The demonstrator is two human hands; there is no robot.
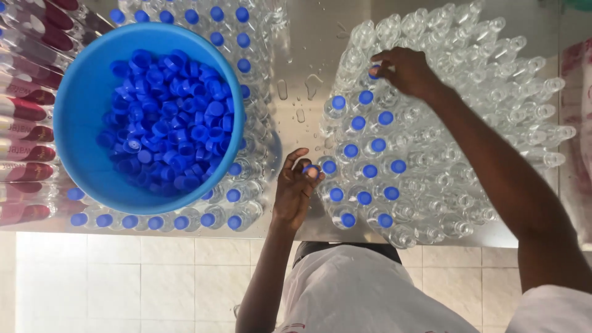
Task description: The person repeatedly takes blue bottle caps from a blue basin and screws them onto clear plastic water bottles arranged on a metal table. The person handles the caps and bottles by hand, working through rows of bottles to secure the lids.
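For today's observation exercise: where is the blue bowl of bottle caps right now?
In the head view, the blue bowl sits at the upper left, resting on top of capped bottles, left of the person's left hand.

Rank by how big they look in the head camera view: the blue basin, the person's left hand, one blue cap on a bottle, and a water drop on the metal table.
1. Blue basin, by far.
2. Left hand.
3. Blue cap and water drop: look about alike, so no ranking between them.
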